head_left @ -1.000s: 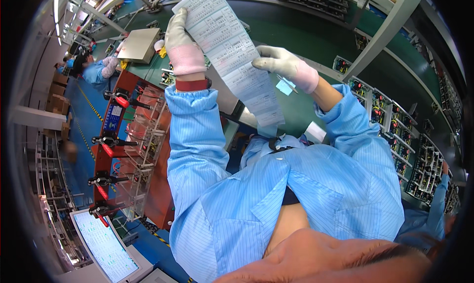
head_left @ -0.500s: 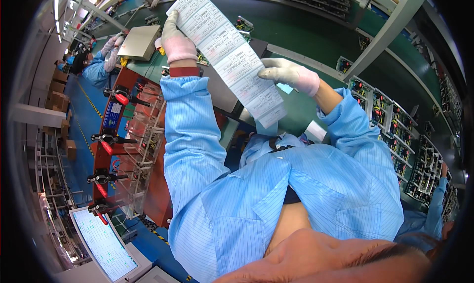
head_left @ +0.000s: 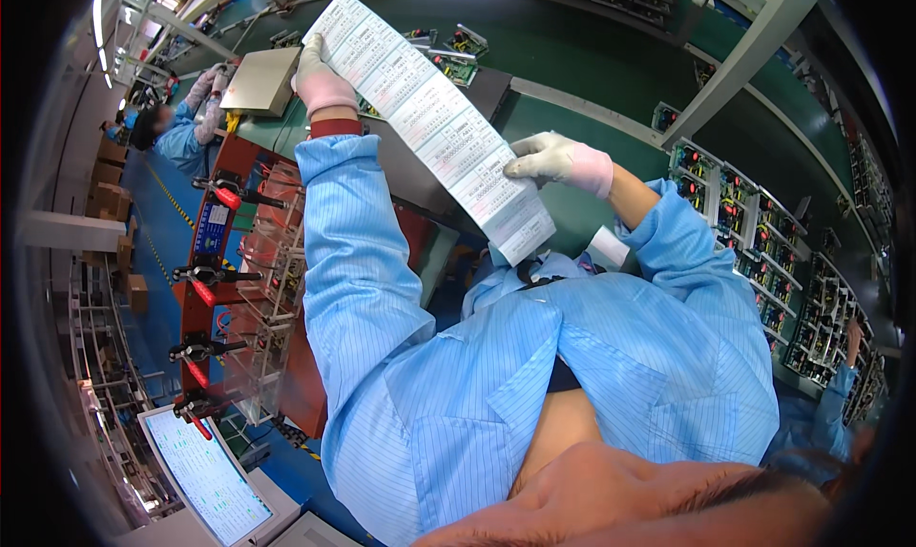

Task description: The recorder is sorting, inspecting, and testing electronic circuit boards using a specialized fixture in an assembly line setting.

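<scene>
A long strip of printed white labels (head_left: 429,117) stretches slantwise between my hands, its far end at the upper left and its near end hanging close to my chest. My gloved left hand (head_left: 322,77) grips the far end, thumb on top of the paper. Closer to me, my gloved right hand (head_left: 558,161) pinches the strip's right edge between thumb and fingers. Its lower part bends below that pinch. Behind the strip lie green circuit boards (head_left: 456,65) and a dark flat panel (head_left: 420,165), both partly hidden by it.
A red test fixture (head_left: 215,232) with black-and-red toggle clamps stands at my left, above a lit monitor (head_left: 210,475). Racks of circuit boards (head_left: 739,218) line the right side. A beige metal box (head_left: 260,81) sits at the far left, near a co-worker in blue (head_left: 181,141).
The strip and my left hand have shifted down and slightly left. My right hand stays pinched on the edge, a little lower. More boards show behind the strip.
</scene>
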The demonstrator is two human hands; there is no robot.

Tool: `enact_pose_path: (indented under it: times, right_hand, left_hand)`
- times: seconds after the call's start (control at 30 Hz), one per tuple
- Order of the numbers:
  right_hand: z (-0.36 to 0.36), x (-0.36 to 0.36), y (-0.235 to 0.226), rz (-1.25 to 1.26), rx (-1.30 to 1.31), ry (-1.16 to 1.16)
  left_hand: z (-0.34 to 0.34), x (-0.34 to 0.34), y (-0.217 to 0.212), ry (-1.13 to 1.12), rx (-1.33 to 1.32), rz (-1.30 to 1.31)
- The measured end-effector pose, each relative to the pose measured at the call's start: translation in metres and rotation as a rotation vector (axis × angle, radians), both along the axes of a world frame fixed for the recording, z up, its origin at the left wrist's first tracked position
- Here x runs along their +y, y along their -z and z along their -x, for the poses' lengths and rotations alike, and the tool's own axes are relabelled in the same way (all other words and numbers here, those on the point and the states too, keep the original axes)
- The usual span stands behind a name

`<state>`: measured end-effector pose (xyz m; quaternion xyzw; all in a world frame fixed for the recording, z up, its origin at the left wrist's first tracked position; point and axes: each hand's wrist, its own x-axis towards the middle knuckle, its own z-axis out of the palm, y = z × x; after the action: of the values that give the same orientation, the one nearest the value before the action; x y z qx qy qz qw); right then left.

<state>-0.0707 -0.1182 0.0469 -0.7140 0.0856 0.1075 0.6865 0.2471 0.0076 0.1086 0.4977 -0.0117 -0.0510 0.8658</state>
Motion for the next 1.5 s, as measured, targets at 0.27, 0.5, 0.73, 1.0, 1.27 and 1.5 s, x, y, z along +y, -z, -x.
enact_pose_path:
  times: [0.27, 0.5, 0.73, 1.0, 1.27, 1.5]
  right_hand:
    - [0.019, 0.004, 0.001, -0.066, 0.095, 0.009]
    - [0.028, -0.001, 0.021, -0.126, 0.113, -0.02]
    - [0.042, -0.012, 0.054, -0.227, 0.104, -0.112]
    - [0.051, -0.005, 0.061, -0.276, 0.054, -0.139]
    - [0.061, 0.003, 0.091, -0.345, -0.001, -0.11]
    - [0.049, -0.01, 0.035, -0.417, -0.077, 0.163]
  left_hand:
    - [-0.013, 0.005, 0.012, 0.028, -0.003, -0.028]
    - [-0.032, 0.01, 0.027, 0.002, 0.013, -0.033]
    - [-0.045, 0.017, 0.026, -0.035, 0.038, -0.089]
    - [-0.043, 0.021, 0.024, -0.095, 0.049, -0.116]
    - [-0.053, 0.018, 0.026, -0.077, 0.047, -0.113]
    - [-0.047, 0.006, 0.048, 0.022, -0.006, 0.09]
